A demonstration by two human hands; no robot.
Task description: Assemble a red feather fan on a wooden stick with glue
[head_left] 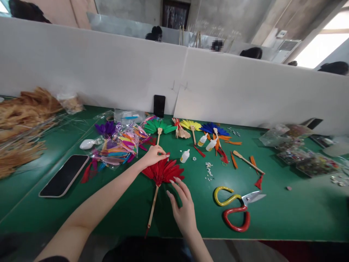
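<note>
A red feather fan [163, 171] lies on the table, its wooden handle [153, 209] pointing toward me. My left hand [154, 157] is closed in a pinch at the fan's top edge; what sits between its fingertips is too small to make out. My right hand [184, 209] has its fingers apart, with the fingertips at the fan's right-hand feathers. Just beyond the fan stands an uncapped white glue bottle [184, 156], a small cap [194, 158] beside it. Small white pieces [209, 169] are scattered to the right.
Green [160, 126], yellow [192, 125] and blue [214, 129] fans lie at the back. Large scissors [244, 203] rest at right, near a wooden handle [248, 161] with a red tassel. A phone [64, 176] and bagged feathers [120, 147] are at left. A white partition [109, 65] bounds the table [286, 214].
</note>
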